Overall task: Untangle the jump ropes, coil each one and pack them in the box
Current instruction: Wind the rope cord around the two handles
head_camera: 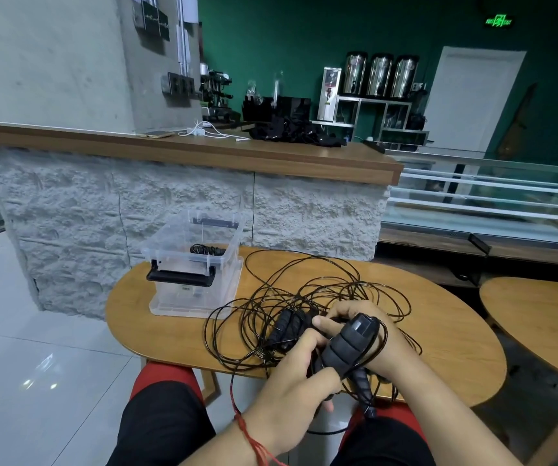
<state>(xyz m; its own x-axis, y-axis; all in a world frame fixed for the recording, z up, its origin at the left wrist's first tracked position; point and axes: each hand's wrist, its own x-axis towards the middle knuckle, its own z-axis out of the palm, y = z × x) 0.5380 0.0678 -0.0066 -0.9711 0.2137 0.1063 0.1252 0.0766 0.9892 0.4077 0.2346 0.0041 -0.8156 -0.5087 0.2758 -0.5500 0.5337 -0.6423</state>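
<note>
The jump ropes (pixel 304 297) lie in one black tangle on the near half of the oval wooden tabletop (pixel 445 334), thin cords looping out over the wood and one loop hanging off the near edge. At the tangle's near side we see a fat ribbed handle (pixel 348 344) held up off the wood. Our right hand (pixel 376 334) is wrapped round it from behind, fingers curled over its top end. Our left hand (pixel 291 391) grips its lower end, thumb lying against the base and fingers curled in beside it; a red string (pixel 252 438) is tied round that wrist. Two more ribbed handles (pixel 284 327) rest in the cords just left of the hands, and a slimmer handle (pixel 365 390) dangles below the right hand, past the tabletop's edge. Well apart from the tangle, at the far left of the tabletop, stands a clear plastic box (pixel 169 250), open, with black latches; inside it lies a coiled rope (pixel 207 249). Behind the tabletop runs a stone-faced bar (pixel 169 210) with a wooden top
</note>
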